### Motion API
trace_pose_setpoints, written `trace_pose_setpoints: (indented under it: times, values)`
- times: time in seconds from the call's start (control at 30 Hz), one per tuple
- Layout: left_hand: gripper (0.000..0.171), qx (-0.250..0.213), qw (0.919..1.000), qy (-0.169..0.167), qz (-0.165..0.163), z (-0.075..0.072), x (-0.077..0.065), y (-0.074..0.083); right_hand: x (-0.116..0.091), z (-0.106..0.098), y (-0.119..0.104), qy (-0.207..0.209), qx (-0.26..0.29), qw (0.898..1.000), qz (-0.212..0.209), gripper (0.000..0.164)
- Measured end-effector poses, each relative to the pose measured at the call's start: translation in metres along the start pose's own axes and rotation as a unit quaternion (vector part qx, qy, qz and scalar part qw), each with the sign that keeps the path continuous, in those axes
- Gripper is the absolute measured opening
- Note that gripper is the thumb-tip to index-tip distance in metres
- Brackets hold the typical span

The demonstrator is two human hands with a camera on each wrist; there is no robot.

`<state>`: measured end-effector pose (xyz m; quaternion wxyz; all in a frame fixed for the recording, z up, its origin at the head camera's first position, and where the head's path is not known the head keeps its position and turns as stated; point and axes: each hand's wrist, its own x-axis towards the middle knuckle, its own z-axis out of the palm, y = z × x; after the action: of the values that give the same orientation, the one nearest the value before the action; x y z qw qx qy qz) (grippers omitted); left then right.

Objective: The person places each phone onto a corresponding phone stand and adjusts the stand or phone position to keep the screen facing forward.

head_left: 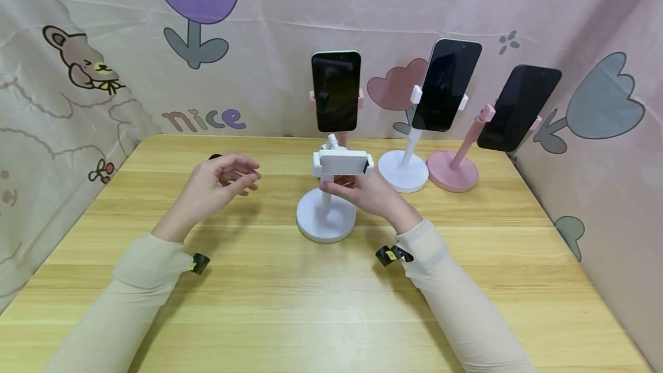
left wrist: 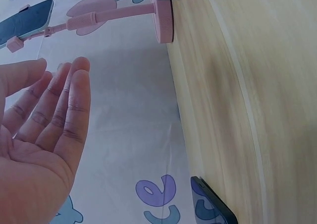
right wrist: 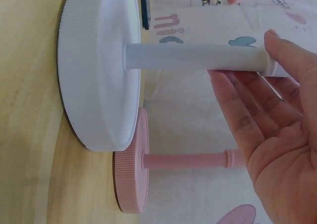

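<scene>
A white phone stand (head_left: pixel 326 220) with a round base stands upright in the middle of the table. My right hand (head_left: pixel 374 193) holds its pole (right wrist: pixel 193 57) just below the white clamp (head_left: pixel 343 163), thumb on the near side and fingers behind. No phone shows in that clamp. My left hand (head_left: pixel 220 183) hovers to the left, fingers loosely bent and nothing between them. Behind it a black phone (left wrist: pixel 213 201) lies on the table, mostly hidden by the hand in the head view.
Behind the white stand, a pink stand (right wrist: pixel 133 169) carries an upright phone (head_left: pixel 336 91). To the right are another white stand (head_left: pixel 403 172) and a pink stand (head_left: pixel 453 172), each bearing a tilted phone. A printed cloth (head_left: pixel 279 73) hangs along the table's back edge.
</scene>
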<state>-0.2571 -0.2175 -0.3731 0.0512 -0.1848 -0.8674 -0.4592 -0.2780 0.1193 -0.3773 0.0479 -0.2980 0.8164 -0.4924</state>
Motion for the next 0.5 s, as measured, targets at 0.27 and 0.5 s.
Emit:
trace_pose_setpoints:
  times: [0.27, 0.5]
  values:
    - [0.018, 0.000, 1.0000, 0.000, 0.001, 0.0002, 0.0006, -0.0006, -0.0014, -0.0019, -0.0015, -0.004, -0.012, 1.000, 0.000, 0.054]
    - [0.017, 0.000, 1.0000, -0.003, 0.001, 0.0010, 0.0006, -0.0012, -0.0044, -0.0042, -0.0054, -0.016, -0.004, 1.000, 0.002, 0.063]
